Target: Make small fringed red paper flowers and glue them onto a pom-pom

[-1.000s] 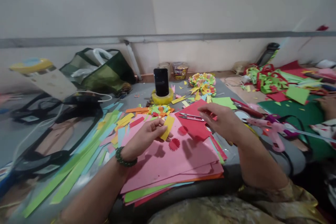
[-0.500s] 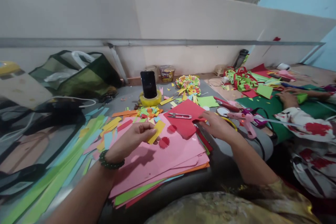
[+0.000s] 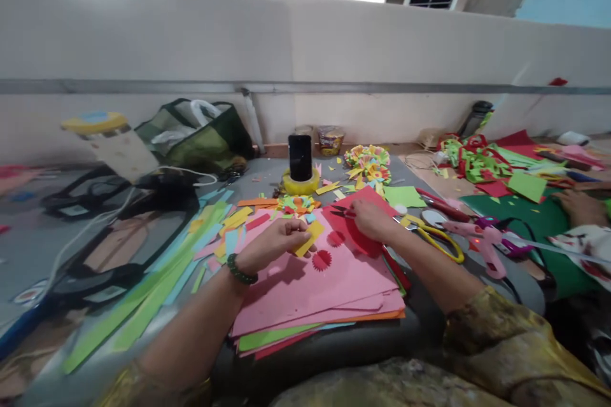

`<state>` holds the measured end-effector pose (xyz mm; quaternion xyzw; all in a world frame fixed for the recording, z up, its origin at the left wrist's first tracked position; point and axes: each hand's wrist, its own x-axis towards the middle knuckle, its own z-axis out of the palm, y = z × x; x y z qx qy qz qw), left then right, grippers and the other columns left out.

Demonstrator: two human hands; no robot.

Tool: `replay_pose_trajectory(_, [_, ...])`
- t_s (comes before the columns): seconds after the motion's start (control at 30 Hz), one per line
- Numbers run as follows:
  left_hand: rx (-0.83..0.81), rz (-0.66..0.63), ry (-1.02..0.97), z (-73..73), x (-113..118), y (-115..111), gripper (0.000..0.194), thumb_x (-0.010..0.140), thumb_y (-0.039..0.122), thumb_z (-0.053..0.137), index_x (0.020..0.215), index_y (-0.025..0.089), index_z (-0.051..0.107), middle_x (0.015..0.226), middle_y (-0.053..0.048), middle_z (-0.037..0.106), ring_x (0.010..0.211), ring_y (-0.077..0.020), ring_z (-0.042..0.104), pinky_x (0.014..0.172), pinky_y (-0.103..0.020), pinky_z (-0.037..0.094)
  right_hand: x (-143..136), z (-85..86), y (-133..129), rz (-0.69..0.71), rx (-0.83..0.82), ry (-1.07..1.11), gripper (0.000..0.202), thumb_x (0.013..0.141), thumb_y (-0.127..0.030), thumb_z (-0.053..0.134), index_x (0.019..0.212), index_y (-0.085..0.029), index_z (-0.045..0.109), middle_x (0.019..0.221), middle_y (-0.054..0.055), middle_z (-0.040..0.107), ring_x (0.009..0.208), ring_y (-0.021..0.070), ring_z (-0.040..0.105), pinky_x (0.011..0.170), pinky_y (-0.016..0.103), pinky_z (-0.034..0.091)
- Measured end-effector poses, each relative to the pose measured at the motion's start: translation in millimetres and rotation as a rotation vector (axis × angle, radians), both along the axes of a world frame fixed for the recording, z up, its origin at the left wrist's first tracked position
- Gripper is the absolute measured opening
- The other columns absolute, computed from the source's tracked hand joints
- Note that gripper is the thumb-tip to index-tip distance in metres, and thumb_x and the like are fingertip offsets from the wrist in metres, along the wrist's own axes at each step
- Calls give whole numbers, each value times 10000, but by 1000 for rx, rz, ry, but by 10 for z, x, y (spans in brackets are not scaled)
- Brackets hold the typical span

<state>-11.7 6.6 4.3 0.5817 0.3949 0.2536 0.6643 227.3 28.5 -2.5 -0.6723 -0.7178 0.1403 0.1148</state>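
My left hand (image 3: 273,243) pinches a short yellow paper strip (image 3: 309,238) above a stack of pink paper sheets (image 3: 329,289). Two red saw-edged paper discs (image 3: 321,260) lie on the pink stack just right of that strip. My right hand (image 3: 371,219) rests on a red sheet (image 3: 356,238), its fingers curled on small thread snips (image 3: 338,209) whose dark tip pokes out to the left. A beaded bracelet circles my left wrist.
A phone (image 3: 300,157) stands in a yellow tape roll (image 3: 300,184) behind. Paper flowers (image 3: 368,162), yellow-handled scissors (image 3: 442,238) and a pink glue gun (image 3: 482,238) lie right. A co-worker's hand (image 3: 580,205) rests on green felt (image 3: 539,219). Long green strips (image 3: 143,305) and a green bag (image 3: 195,133) are left.
My right hand has moved left from the red sheet's right edge to the snips and closed on them. The left hand keeps the yellow strip. The view has swung.
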Motion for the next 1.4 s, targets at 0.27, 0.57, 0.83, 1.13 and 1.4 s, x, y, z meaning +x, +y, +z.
replay_pose_trajectory(0.27, [-16,75,-66,-71,-8,32,375,649,488,765,717,168,581,688,-14,706,639,-152,685,597,-236,504,238,263,-152,83,-175,652,72,672,-232,396,699,-214,461,533,-49,315,405,106,238,385,227,231])
replay_pose_trajectory(0.57, [-68,172,-114,-76,23,53,304,654,389,769,714,169,568,690,-26,719,632,-151,680,610,-248,492,81,157,-348,78,-481,1153,483,677,-665,642,759,-206,518,496,-125,205,398,48,88,362,187,75])
replay_pose_trajectory(0.83, [-138,185,-171,-73,133,-33,287,617,369,791,684,153,614,640,20,640,576,-95,580,582,-220,453,-122,-61,-474,320,234,657,217,839,-393,618,923,-195,651,622,-25,509,498,100,430,468,218,374])
replay_pose_trajectory(1.13, [-177,204,-305,-47,230,-160,238,634,270,764,755,163,590,640,52,594,586,-78,531,633,-216,437,-192,-161,-542,665,615,325,208,882,-160,538,971,-231,712,717,19,576,567,104,540,494,204,410])
replay_pose_trajectory(1.4, [-163,166,-347,-71,231,-151,269,655,308,772,825,167,618,714,21,644,665,-120,593,744,-279,486,-203,-207,-490,632,515,503,196,853,-140,550,989,-247,642,810,27,620,669,138,593,596,239,495])
